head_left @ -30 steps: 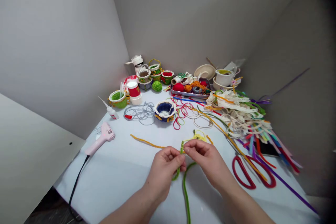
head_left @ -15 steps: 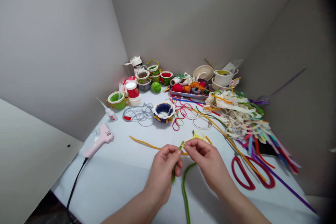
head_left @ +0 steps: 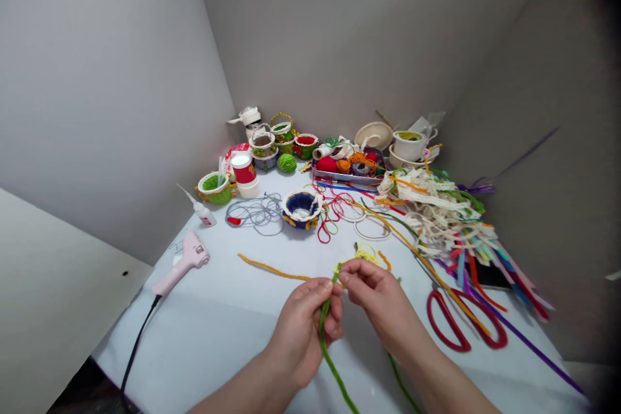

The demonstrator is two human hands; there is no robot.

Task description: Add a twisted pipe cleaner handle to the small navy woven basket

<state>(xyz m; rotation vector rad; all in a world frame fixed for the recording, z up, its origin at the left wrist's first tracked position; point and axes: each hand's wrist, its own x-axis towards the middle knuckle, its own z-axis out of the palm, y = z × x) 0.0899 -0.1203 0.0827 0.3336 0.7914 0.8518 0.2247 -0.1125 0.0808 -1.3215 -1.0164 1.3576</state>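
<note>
Between thumb and fingers, my left hand [head_left: 310,323] pinches a green pipe cleaner [head_left: 332,362], whose long end hangs down toward the table's front. The fingertips of my right hand [head_left: 373,294] are closed at the upper end of the same pipe cleaner, touching it beside the left thumb. Thin yellow yarn [head_left: 365,255] lies just behind the right fingers, and a bit of it seems to reach the green tip. Another green length shows beneath my right wrist. An orange pipe cleaner [head_left: 272,267] lies on the table behind the left hand, partly hidden by it.
A navy basket with white rim [head_left: 301,209] stands mid-table. Red-handled scissors [head_left: 449,320] lie at right, near a heap of white lace and colored strips [head_left: 431,207]. A pink glue gun [head_left: 182,265] and glue bottle [head_left: 204,214] are at left. A tray of yarn [head_left: 349,176] sits behind.
The green pipe cleaner's hanging length has swung and now runs in front of my left fingers. A second green length shows under my right wrist. Both hands stay close together.
</note>
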